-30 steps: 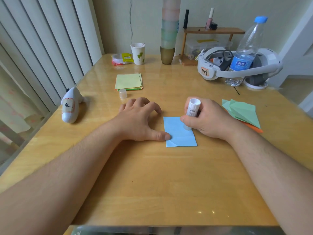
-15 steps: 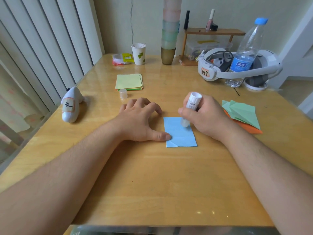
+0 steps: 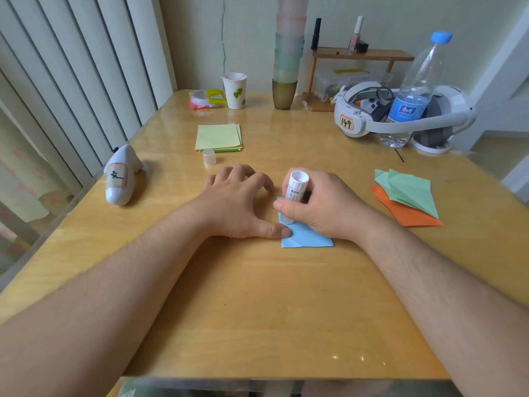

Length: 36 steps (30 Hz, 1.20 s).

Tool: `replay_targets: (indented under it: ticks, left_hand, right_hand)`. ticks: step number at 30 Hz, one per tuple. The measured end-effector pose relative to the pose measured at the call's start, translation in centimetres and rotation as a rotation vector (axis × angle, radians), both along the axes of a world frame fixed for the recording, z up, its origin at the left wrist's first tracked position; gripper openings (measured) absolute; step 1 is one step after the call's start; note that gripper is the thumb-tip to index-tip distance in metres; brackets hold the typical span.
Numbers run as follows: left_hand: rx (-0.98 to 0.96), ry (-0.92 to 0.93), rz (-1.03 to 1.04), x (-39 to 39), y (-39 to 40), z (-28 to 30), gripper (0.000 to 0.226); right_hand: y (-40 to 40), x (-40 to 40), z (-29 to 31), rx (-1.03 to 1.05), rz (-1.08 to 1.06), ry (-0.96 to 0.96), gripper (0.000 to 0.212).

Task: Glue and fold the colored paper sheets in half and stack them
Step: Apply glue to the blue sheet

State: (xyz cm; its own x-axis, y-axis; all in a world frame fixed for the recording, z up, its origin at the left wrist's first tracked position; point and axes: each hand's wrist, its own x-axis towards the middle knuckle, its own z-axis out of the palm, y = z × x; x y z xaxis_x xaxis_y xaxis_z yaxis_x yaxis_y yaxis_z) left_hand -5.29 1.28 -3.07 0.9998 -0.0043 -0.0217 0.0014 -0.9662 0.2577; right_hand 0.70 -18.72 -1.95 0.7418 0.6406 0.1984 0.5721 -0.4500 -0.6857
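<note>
A small blue paper sheet [image 3: 310, 238] lies flat on the wooden table [image 3: 257, 310]. My left hand [image 3: 240, 204] rests beside it, thumb pressing the sheet's left edge, fingers bent on the table. My right hand [image 3: 320, 207] grips a white glue stick [image 3: 296, 190], its tip down on the sheet's left part. The stick's clear cap [image 3: 209, 157] stands apart near a stack of unfolded sheets, yellow on top [image 3: 219, 137]. Folded green [image 3: 412, 190] and orange [image 3: 412, 214] sheets lie stacked at the right.
At the back stand a paper cup [image 3: 235, 90], a tower of stacked cups [image 3: 286, 67], a small wooden shelf [image 3: 360, 55], a white headset [image 3: 400, 116] and a water bottle [image 3: 415, 90]. A white shark-shaped toy [image 3: 121, 176] lies at the left edge, near the blinds.
My right hand slid the glue stick across the blue sheet, from its right-middle toward its left side near my left thumb. The left hand stayed put.
</note>
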Motion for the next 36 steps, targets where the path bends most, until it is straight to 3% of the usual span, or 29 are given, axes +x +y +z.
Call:
replay_targets:
  ticks: [30, 36]
  left_hand:
    - [-0.003, 0.020, -0.015, -0.1, 0.2, 0.2, 0.095]
    - [-0.003, 0.030, -0.020, -0.1, 0.2, 0.4, 0.093]
  right_hand:
    - [-3.6, 1.3, 0.8, -0.119, -0.128, 0.044, 0.022]
    - [-3.7, 2.3, 0.4, 0.380, -0.271, 0.378, 0.018]
